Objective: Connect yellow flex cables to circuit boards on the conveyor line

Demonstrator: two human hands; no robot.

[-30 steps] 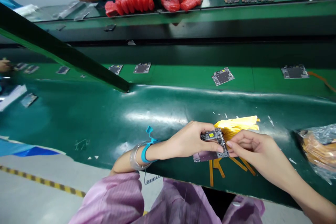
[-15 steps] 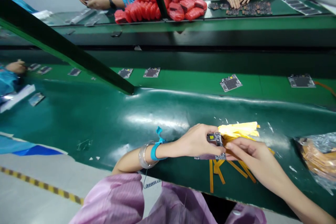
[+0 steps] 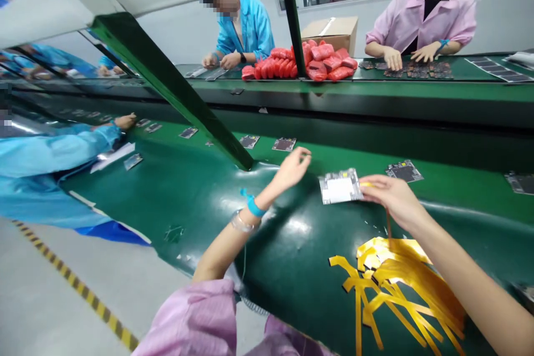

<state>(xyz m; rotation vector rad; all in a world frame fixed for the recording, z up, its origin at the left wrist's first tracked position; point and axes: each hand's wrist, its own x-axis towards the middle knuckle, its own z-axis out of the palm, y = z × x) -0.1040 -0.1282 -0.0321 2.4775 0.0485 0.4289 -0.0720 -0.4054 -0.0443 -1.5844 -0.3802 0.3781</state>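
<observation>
My right hand [image 3: 390,197] pinches one edge of a small circuit board [image 3: 340,186], holding it out over the green conveyor belt [image 3: 334,150]. A thin yellow strip hangs from that hand. My left hand [image 3: 294,167] hovers over the belt's near edge, to the left of the board, fingers loosely apart and holding nothing. It wears a blue wrist strap [image 3: 253,206] and a clear bangle. A pile of yellow tape strips [image 3: 392,272] lies on the dark green mat [image 3: 187,189] below my right forearm.
More circuit boards [image 3: 404,171] lie spaced along the belt. A green diagonal post [image 3: 175,89] meets the mat left of my left hand. A blue-sleeved person [image 3: 50,150] works at left. Across the line, red packets [image 3: 308,61], a cardboard box [image 3: 331,30] and two seated people.
Both hands lifted away from the yellow strips toward the belt. My left hand let go of the board and opened; my right hand now carries it alone. The camera tilted up.
</observation>
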